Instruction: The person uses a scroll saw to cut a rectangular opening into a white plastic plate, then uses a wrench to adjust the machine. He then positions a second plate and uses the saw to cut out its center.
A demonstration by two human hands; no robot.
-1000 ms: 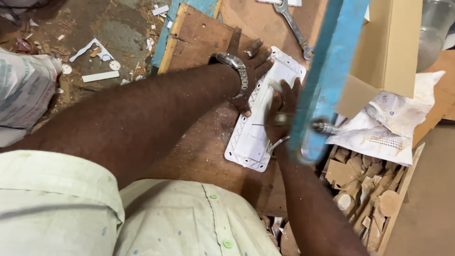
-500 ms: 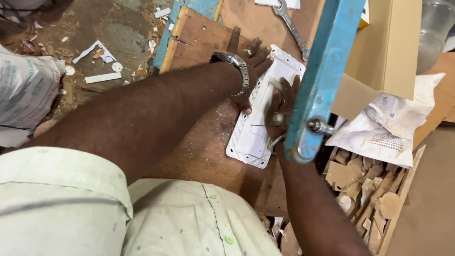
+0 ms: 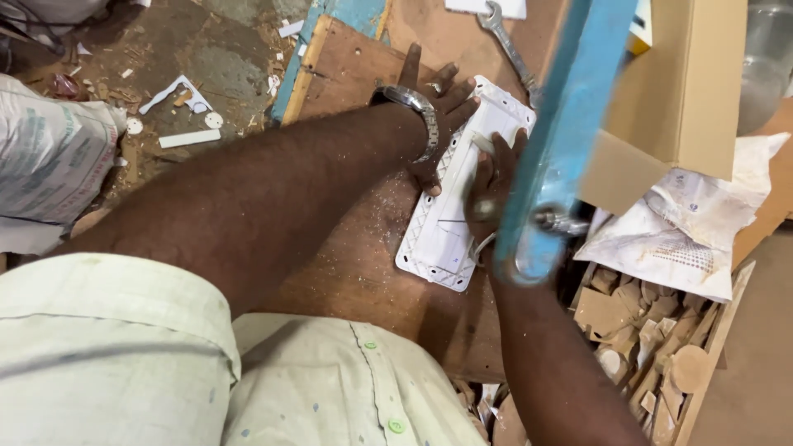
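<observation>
A white rectangular plastic plate (image 3: 442, 235) with a dotted edge lies on a brown wooden board (image 3: 355, 264). My left hand (image 3: 436, 103), with a metal bracelet at the wrist, lies flat on the plate's left side and presses it down, fingers spread towards the far end. Over the middle of the plate, my right hand (image 3: 489, 177) is closed around the grip of a blue-framed hacksaw (image 3: 570, 124). The frame runs from the top of the view down to a wing nut (image 3: 558, 221) near my wrist. The blade is hidden behind the hand and the frame.
A steel spanner (image 3: 505, 37) lies on the board beyond the plate. A cardboard box (image 3: 686, 91) and a crumpled paper bag (image 3: 686, 231) stand to the right, above a crate of wood offcuts (image 3: 652, 339). A sack (image 3: 49, 157) and white scraps sit on the dirty floor at left.
The blue saw frame and my right hand have shifted slightly back and forth over the plate. My left hand has stayed pressed on it.
</observation>
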